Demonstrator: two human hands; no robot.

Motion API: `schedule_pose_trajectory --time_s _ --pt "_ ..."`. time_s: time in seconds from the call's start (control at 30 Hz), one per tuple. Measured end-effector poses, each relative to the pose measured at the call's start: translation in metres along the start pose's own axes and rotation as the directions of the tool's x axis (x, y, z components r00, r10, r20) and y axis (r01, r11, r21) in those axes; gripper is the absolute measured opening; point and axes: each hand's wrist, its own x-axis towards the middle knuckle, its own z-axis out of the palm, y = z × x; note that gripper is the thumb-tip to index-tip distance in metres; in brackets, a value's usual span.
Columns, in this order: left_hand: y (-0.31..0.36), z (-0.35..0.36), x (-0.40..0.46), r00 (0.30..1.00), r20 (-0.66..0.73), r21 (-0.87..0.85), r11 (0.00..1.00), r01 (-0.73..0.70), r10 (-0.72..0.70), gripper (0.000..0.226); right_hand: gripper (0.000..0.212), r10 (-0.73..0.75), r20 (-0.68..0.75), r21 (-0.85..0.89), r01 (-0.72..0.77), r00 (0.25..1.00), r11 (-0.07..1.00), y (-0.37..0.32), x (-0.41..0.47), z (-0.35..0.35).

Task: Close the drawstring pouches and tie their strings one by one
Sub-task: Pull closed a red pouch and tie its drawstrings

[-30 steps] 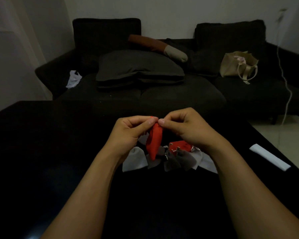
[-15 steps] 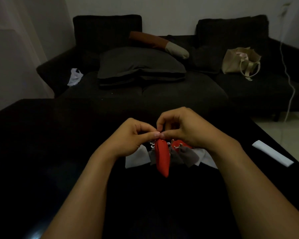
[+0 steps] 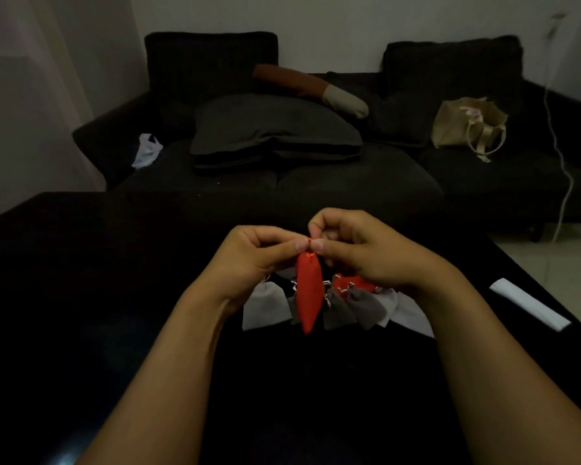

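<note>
A big dark sofa (image 3: 316,182) fills the top half of the frame. Below it, a black table (image 3: 81,297) takes up the whole bottom half.

On the sofa, near the middle, lies a big dark pillow (image 3: 275,129). A long brown and cream pillow (image 3: 312,90) rests behind it. At the right of the sofa sits a cream bag (image 3: 463,124) with handles. At the left of the sofa lies a small white plastic bag (image 3: 147,154). A thin white cord (image 3: 562,156) hangs down the wall at the far right.

Two bare arms reach up from the bottom of the frame. The left hand (image 3: 252,260) and the right hand (image 3: 363,253) meet in the middle of the frame, above the table. Both have curled fingers. Thumb and finger of each hand pinch the top of a red pouch (image 3: 308,293). The fingertips of the two hands almost touch. The strings are too small to make out.

The red pouch hangs straight down from the fingers, its top bunched together. Behind it on the table lies a pile of small pouches (image 3: 356,305): gray ones, white ones and one more red one.

A flat white strip (image 3: 530,308) lies on the right edge of the table, well apart from the pile.
</note>
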Motion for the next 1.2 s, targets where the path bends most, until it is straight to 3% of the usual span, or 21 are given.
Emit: schedule_pose_trajectory --time_s 0.2,0.37,0.43,0.5,0.57,0.63,0.73,0.87,0.93,1.03,1.2 --pt "0.002 0.011 -0.001 0.997 -0.058 -0.286 0.958 0.038 -0.057 0.017 0.006 -0.009 0.03 0.286 0.0 1.0 0.958 -0.003 -0.002 0.001" --pt "0.002 0.01 0.001 0.993 -0.092 -0.301 0.953 0.043 -0.073 0.013 0.009 0.046 -0.054 0.265 -0.03 0.997 0.964 0.0 -0.005 -0.007" --pt "0.002 0.01 0.002 0.987 -0.142 -0.3 0.953 0.031 -0.077 0.012 0.019 0.083 -0.113 0.161 -0.064 0.99 0.985 0.0 -0.007 -0.014" --pt "0.001 0.011 0.004 0.978 -0.201 -0.22 0.975 0.013 -0.059 0.014 0.017 0.117 -0.157 -0.053 -0.127 0.981 0.991 -0.002 -0.009 -0.017" --pt "0.0 0.012 0.005 0.963 -0.266 -0.056 0.997 -0.055 0.038 0.02 0.01 0.097 -0.197 -0.263 -0.148 0.976 0.953 -0.005 -0.008 -0.017" --pt "-0.003 0.011 0.007 0.935 -0.306 0.162 0.978 -0.132 0.177 0.028 0.007 0.05 -0.208 -0.369 -0.126 0.977 0.921 -0.01 -0.007 -0.015" --pt "-0.003 0.013 0.004 0.939 -0.232 0.419 0.897 -0.141 0.256 0.038 0.007 0.019 -0.166 -0.475 -0.097 0.986 0.874 -0.021 -0.002 -0.007" --pt "0.003 0.015 0.0 0.986 -0.064 0.431 0.895 -0.112 0.154 0.044 0.01 -0.013 -0.115 -0.64 -0.064 0.993 0.765 -0.026 0.005 0.003" --pt "0.006 0.013 -0.001 0.991 -0.011 0.369 0.922 -0.121 0.135 0.047 0.01 -0.062 -0.175 -0.559 -0.047 0.983 0.828 -0.021 0.004 0.001" --pt "0.009 0.008 -0.003 0.992 -0.005 0.251 0.961 -0.12 0.125 0.047 0.01 -0.043 -0.278 -0.235 -0.025 0.96 0.972 -0.009 -0.002 -0.007" --pt "0.008 0.012 -0.001 0.983 -0.028 0.087 0.981 -0.176 0.179 0.038 0.009 0.109 -0.265 0.187 -0.06 0.958 0.981 0.003 -0.004 -0.003"
